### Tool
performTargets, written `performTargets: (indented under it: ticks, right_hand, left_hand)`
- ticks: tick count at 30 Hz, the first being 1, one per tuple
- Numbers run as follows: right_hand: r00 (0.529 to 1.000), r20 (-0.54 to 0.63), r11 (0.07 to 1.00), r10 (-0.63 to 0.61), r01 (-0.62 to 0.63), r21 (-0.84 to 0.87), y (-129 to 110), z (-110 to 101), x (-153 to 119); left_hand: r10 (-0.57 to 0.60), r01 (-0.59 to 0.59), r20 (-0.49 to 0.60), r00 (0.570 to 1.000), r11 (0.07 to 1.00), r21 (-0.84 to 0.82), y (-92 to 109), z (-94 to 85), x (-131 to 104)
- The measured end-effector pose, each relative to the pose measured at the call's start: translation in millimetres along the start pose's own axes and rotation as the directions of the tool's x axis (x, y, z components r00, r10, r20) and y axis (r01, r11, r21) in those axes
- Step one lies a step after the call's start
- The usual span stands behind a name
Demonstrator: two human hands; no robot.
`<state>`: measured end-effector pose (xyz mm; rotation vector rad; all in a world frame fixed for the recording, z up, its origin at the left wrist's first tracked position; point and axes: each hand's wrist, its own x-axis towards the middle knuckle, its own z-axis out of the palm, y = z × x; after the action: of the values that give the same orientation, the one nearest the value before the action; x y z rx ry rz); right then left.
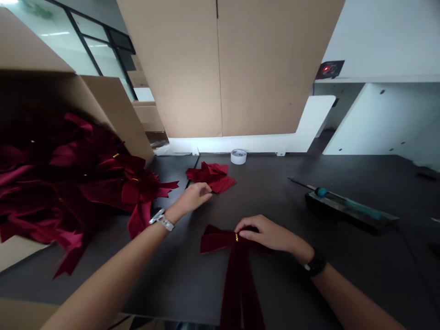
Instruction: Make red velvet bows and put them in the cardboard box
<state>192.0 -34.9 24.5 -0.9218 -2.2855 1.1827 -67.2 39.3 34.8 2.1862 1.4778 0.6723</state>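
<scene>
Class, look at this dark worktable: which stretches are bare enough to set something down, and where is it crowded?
Bare stretches: between the red bow under the right hand and the soldering iron; also between the tape roll and that iron. Crowded: the left side, where bows spill from the cardboard box, and the small bow pile by the left hand.

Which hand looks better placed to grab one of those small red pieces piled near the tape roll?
Probably the left hand: its fingertips nearly touch the small red pieces beside the tape roll. The right hand is nearer the camera, resting on the knot of the red bow.
</scene>
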Motion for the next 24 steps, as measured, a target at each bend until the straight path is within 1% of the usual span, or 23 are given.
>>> performTargets:
  ticks: [2, 4, 7, 10, 13, 15, 17, 18, 19, 20, 21, 22, 23, 24]
  right_hand:
    - [0.999, -0.041, 1.0, -0.024, 0.024, 0.008, 9.5, 3.1, -1.2]
    - [0.994, -0.099, 0.999, -0.048, 0.046, -0.02, 12.6, 3.7, -3.2]
    - [0.976, -0.197, 0.992, -0.091, 0.072, -0.101, 12.1, 2.6, -4.1]
    - [0.957, -0.273, 0.991, -0.1, 0.07, -0.116, 11.1, 1.4, -3.0]
    - [0.943, -0.324, 0.995, -0.072, 0.045, -0.09, 11.1, 1.3, -2.5]
    - [0.931, -0.361, 0.997, -0.063, 0.044, -0.061, 11.2, 2.0, -2.5]
    - [0.918, -0.392, 0.998, -0.056, 0.055, -0.014, 11.5, 3.2, -2.2]
    - [0.915, -0.401, 0.998, -0.048, 0.059, 0.015, 11.7, 4.0, -1.8]
    - [0.915, -0.402, 0.997, -0.031, 0.055, 0.049, 12.0, 4.9, -1.2]
    - [0.918, -0.397, 0.994, -0.002, 0.044, 0.096, 12.4, 5.8, -0.4]
    - [0.921, -0.388, 0.987, 0.035, 0.028, 0.157, 12.9, 6.7, 0.5]
    - [0.922, -0.379, 0.974, 0.074, 0.015, 0.227, 13.5, 7.5, 1.5]
    - [0.921, -0.372, 0.953, 0.112, 0.006, 0.303, 14.3, 8.1, 2.5]
    - [0.918, -0.368, 0.926, 0.147, 0.003, 0.378, 15.1, 8.6, 3.4]
  left_hand:
    - [-0.005, 0.008, -0.072, 0.997, 0.999, 0.036, 3.8, 14.1, 7.1]
    - [-0.015, 0.022, -0.124, 0.992, 0.998, 0.054, 8.4, 25.5, 12.4]
    - [-0.041, 0.048, -0.172, 0.984, 0.998, 0.036, 10.8, 35.9, 18.9]
    - [-0.066, 0.061, -0.209, 0.976, 0.998, -0.033, 7.8, 36.7, 24.4]
    - [-0.107, 0.068, -0.279, 0.954, 0.987, -0.145, 6.8, 31.2, 27.8]
    - [-0.152, 0.071, -0.326, 0.933, 0.967, -0.246, 11.5, 28.5, 25.7]
    - [-0.193, 0.066, -0.335, 0.922, 0.933, -0.354, 21.6, 29.4, 17.9]
    - [-0.218, 0.061, -0.308, 0.926, 0.891, -0.449, 28.2, 31.5, 11.8]
    - [-0.243, 0.058, -0.258, 0.935, 0.823, -0.564, 35.3, 34.5, 4.7]
    - [-0.267, 0.067, -0.173, 0.948, 0.698, -0.713, 42.4, 38.2, -2.9]
    - [-0.275, 0.095, -0.075, 0.958, 0.555, -0.826, 49.0, 42.1, -10.4]
    - [-0.261, 0.135, 0.022, 0.965, 0.424, -0.896, 54.6, 46.0, -17.2]
    - [-0.229, 0.175, 0.102, 0.968, 0.326, -0.929, 58.8, 49.7, -22.8]
    - [-0.191, 0.204, 0.153, 0.97, 0.29, -0.935, 61.5, 52.8, -27.1]
